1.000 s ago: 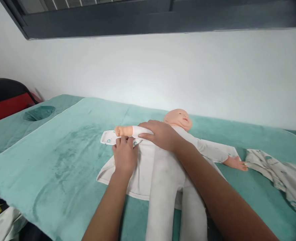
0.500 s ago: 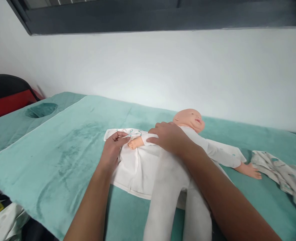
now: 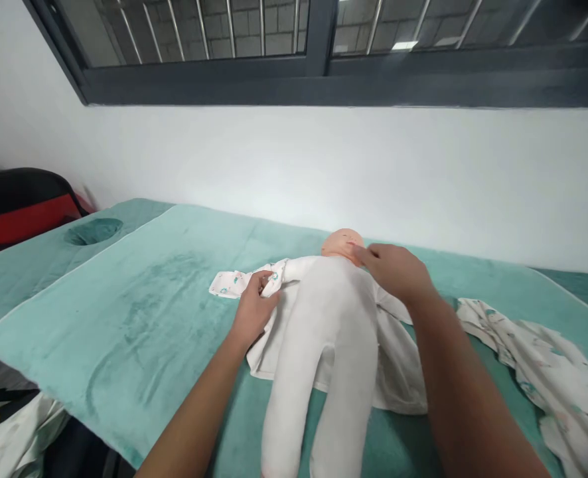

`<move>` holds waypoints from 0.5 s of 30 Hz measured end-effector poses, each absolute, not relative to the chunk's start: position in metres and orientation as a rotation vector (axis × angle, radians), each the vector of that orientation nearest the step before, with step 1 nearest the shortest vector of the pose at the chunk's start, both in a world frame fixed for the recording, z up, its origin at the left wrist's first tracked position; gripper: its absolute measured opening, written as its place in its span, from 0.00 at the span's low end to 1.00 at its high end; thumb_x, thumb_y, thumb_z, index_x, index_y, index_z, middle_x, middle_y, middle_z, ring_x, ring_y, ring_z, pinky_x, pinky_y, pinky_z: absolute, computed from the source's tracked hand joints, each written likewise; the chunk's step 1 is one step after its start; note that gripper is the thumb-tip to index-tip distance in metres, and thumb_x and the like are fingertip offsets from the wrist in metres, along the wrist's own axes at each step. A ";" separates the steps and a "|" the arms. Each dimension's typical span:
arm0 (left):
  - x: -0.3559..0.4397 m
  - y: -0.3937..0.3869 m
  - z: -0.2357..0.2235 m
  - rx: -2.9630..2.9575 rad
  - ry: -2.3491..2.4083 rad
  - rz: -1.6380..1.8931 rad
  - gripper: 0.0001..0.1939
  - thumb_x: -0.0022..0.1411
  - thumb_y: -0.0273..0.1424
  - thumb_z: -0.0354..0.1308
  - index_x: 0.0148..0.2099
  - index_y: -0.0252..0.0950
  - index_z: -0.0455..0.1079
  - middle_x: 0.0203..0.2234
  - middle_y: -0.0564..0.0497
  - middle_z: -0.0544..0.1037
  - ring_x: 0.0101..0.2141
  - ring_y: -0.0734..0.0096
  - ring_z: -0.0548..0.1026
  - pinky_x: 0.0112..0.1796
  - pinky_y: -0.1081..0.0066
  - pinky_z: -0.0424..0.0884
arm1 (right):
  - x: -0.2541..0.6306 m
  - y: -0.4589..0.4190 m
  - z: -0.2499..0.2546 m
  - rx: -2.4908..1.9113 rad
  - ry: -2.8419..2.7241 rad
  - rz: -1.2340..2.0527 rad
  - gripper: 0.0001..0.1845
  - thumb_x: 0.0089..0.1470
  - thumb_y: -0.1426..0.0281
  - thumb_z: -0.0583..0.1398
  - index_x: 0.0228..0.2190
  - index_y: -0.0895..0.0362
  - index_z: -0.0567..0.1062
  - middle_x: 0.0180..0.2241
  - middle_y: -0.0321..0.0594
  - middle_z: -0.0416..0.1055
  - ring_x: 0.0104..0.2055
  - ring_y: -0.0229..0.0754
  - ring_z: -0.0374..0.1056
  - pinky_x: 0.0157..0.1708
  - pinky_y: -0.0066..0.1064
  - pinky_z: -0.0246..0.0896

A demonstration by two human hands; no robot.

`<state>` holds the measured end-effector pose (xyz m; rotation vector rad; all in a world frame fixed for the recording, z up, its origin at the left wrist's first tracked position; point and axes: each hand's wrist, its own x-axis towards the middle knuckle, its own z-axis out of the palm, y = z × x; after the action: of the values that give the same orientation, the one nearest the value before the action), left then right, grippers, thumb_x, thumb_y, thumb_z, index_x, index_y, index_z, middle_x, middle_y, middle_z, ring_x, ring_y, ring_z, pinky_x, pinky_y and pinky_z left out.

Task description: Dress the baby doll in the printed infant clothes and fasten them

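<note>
Doll [image 3: 331, 299] lies face up on the green bed [image 3: 139, 345], 2 legs toward the viewer; an open white garment [image 3: 398, 372] is spread beneath it; left hand [image 3: 257, 309], fingers curled closed, grips the printed sleeve [image 3: 227, 284] at the doll's arm; right hand [image 3: 398, 269], fingers partly bent, is at the doll's chin; contact and any hold there cannot be determined; 1 crumpled printed cloth [image 3: 547, 372] lies to the right.

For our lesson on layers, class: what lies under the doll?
Beneath the doll, a white shirt spreads out at both sides, over the green cover. The shirt's middle is covered and cannot be seen.
</note>
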<state>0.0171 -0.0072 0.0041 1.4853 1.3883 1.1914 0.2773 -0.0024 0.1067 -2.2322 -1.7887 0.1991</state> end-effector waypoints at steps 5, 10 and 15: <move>0.018 -0.009 0.015 1.676 1.559 1.158 0.12 0.60 0.30 0.51 0.45 0.37 0.70 0.38 0.49 0.77 0.40 0.64 0.73 0.43 0.68 0.65 | 0.322 -0.003 0.079 -2.037 -1.820 0.707 0.36 0.57 0.43 0.45 0.34 0.58 0.79 0.43 0.50 0.76 0.45 0.56 0.70 0.45 0.40 0.60; 0.028 0.007 0.050 1.644 1.656 1.132 0.19 0.64 0.42 0.46 0.28 0.36 0.66 0.24 0.52 0.71 0.30 0.67 0.68 0.34 0.69 0.62 | 0.318 -0.003 0.071 -1.721 -1.812 0.995 0.39 0.56 0.41 0.48 0.45 0.58 0.79 0.52 0.45 0.73 0.54 0.57 0.67 0.54 0.39 0.58; 0.042 0.030 0.079 1.481 1.520 1.110 0.22 0.62 0.48 0.47 0.25 0.37 0.62 0.19 0.55 0.65 0.24 0.72 0.62 0.27 0.71 0.58 | 0.311 -0.006 0.079 -1.623 -1.837 0.995 0.37 0.55 0.42 0.51 0.52 0.55 0.76 0.58 0.41 0.66 0.60 0.57 0.61 0.60 0.42 0.53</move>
<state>0.0418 0.0300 0.0787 1.4812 1.5196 1.1097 0.3112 -0.0065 0.0788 -1.6230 -1.8368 0.9952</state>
